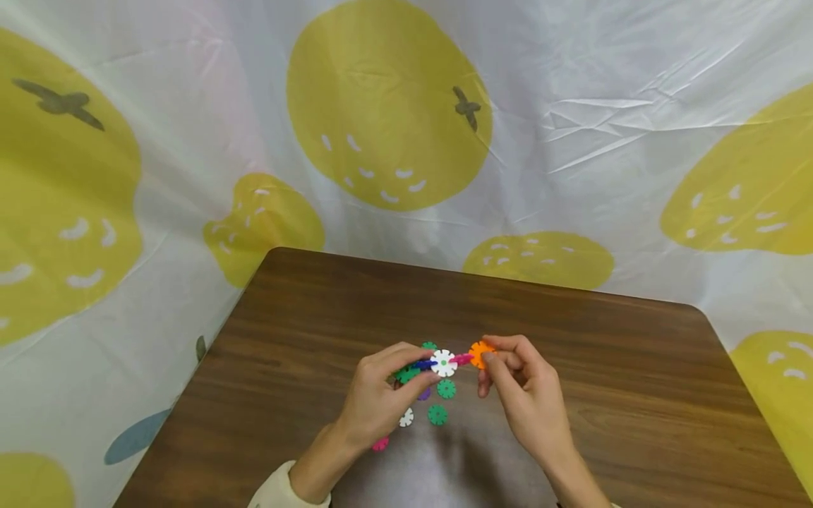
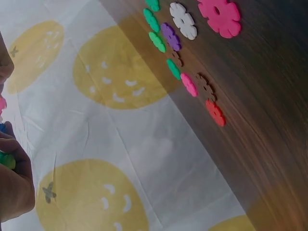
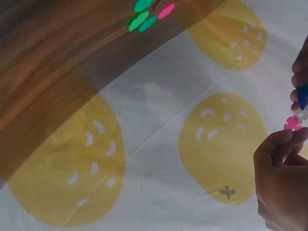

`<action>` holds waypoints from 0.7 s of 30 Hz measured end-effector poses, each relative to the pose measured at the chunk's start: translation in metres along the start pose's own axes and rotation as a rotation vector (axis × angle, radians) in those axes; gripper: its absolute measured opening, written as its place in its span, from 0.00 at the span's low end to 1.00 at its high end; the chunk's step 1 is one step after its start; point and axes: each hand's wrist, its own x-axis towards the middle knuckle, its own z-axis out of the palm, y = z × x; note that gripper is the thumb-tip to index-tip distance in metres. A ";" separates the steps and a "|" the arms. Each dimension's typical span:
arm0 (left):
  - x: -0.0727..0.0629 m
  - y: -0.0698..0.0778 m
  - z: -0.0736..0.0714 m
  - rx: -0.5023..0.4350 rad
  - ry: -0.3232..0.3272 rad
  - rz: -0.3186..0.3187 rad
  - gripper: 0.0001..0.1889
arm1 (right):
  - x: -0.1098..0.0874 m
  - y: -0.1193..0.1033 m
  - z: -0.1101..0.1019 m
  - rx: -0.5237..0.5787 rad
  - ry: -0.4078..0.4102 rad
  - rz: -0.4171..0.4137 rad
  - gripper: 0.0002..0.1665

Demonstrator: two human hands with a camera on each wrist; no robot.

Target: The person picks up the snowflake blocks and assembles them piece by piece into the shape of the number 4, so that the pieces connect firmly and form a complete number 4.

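A row of notched plastic snowflake discs joined edge to edge spans both hands above the table. My left hand (image 1: 381, 391) holds its left part, thumb and fingers around a green disc (image 1: 408, 374), a blue disc (image 1: 424, 365) and the edge of a white disc (image 1: 444, 363). A pink disc (image 1: 464, 359), seen nearly edge-on, links the white one to an orange disc (image 1: 479, 351). My right hand (image 1: 530, 395) pinches that orange disc between thumb and fingers. In the right wrist view, the pink disc (image 3: 291, 123) shows just above the right hand's fingertips.
Loose discs lie on the brown wooden table (image 1: 635, 395) beneath the hands: green (image 1: 437, 415), white (image 2: 183, 20), purple (image 2: 170, 37), pink (image 2: 221, 17), red (image 2: 215, 113) and brown ones. A pale curtain (image 1: 571, 85) with yellow fruit prints hangs behind the table.
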 end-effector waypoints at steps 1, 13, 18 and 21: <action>0.000 0.001 0.000 0.000 -0.002 0.000 0.12 | 0.000 0.001 0.000 0.007 0.002 0.007 0.10; 0.002 0.001 -0.002 0.025 -0.048 0.002 0.13 | 0.000 0.002 -0.001 0.113 0.026 0.141 0.10; 0.000 0.000 -0.002 0.093 -0.042 0.036 0.13 | -0.002 -0.001 -0.001 0.048 0.028 0.060 0.09; 0.000 -0.001 -0.001 0.095 -0.032 0.054 0.13 | -0.002 -0.001 0.000 -0.001 0.030 0.029 0.09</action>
